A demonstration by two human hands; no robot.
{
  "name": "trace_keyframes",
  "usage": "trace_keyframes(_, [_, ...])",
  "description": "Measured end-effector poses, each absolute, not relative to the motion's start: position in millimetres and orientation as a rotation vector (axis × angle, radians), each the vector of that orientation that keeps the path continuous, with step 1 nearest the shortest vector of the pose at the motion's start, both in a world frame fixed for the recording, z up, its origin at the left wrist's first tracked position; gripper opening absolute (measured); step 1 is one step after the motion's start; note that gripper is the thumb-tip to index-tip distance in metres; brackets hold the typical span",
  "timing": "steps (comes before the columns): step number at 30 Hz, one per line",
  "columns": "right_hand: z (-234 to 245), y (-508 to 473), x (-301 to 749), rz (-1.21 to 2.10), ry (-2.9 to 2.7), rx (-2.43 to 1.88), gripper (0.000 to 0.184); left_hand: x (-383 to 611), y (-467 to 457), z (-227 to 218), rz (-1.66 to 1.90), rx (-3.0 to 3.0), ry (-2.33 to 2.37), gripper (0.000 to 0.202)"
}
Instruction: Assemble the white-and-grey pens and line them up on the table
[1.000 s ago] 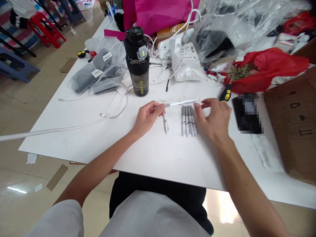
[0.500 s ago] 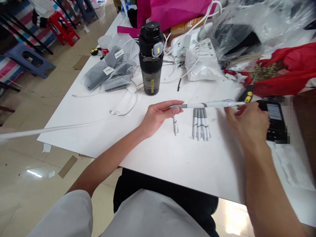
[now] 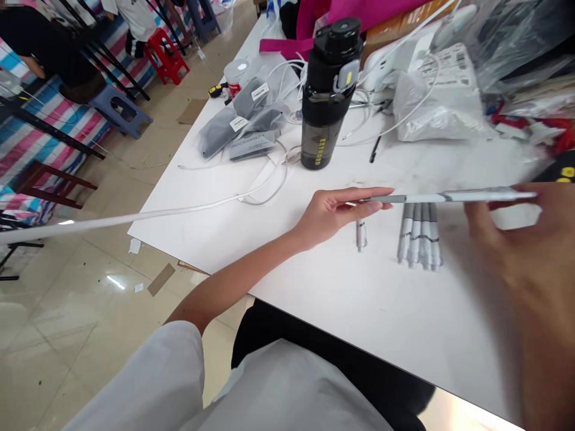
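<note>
My left hand point(image 3: 335, 211) pinches the grey end of a long white and grey pen point(image 3: 449, 197) held level above the white table point(image 3: 314, 281). My right hand point(image 3: 530, 239), blurred at the right edge, grips the pen's other end. Under the pen, several grey pens point(image 3: 420, 234) lie side by side on the table. One short pen piece point(image 3: 360, 234) lies alone just right of my left hand.
A black water bottle point(image 3: 327, 96) stands behind my left hand. Grey packets point(image 3: 238, 120), white cables point(image 3: 251, 194), a plastic bag point(image 3: 440, 102) and a black marker point(image 3: 374, 149) crowd the far side. Stools and a seated person are on the floor at left.
The view has swung left and closer. My right hand moved further right along the pen, so the pen now spans wider between both hands.
</note>
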State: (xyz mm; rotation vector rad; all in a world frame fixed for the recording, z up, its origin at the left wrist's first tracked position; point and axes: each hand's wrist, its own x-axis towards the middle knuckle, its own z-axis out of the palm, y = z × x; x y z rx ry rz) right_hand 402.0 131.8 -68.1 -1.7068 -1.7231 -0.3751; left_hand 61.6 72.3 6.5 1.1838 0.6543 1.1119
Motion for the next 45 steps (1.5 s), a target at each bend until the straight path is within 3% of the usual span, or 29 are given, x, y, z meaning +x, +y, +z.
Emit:
trace_keyframes(2, [-56,119,385,-0.330,-1.723,-1.592,0.077,63,71,5,1.126,1.254,0.690,0.032])
trace_keyframes(4, [-42,106,368,-0.225,-1.835,-1.448,0.076,65,70,4,1.137,1.344,0.747,0.030])
trace_keyframes(9, [-12,81,338,-0.078,-2.023,-1.027,0.032,64,68,6,1.135,1.543,0.899,0.024])
trace_keyframes(14, [3,66,318,0.074,-2.107,-0.866,0.012,60,66,17,1.105,1.675,0.986,0.041])
trace_keyframes(20, [1,58,308,0.021,-2.073,-0.872,0.008,63,70,12,0.978,1.308,1.002,0.074])
trace_keyframes(22, [-1,61,312,0.020,-2.068,-0.912,0.011,64,73,11,0.988,1.296,1.015,0.072])
trace_keyframes(26, [-3,65,321,0.079,-2.042,-1.012,0.022,64,76,13,1.182,1.288,0.915,0.043])
trace_keyframes(28, [-5,65,323,0.124,-2.057,-1.046,0.027,65,76,14,1.169,1.297,0.821,0.047])
trace_keyframes(31, [-9,65,321,0.180,-2.057,-1.070,0.032,66,76,11,1.194,1.286,0.908,0.037])
trace_keyframes(37, [-10,67,317,0.180,-2.077,-0.912,0.025,65,78,11,1.158,1.300,0.832,0.049])
trace_keyframes(41, [-7,67,315,0.182,-2.102,-0.900,0.024,66,77,12,1.156,1.296,0.871,0.034])
trace_keyframes(45, [-6,67,316,0.197,-2.109,-0.907,0.021,67,79,9,1.205,1.310,0.899,0.058])
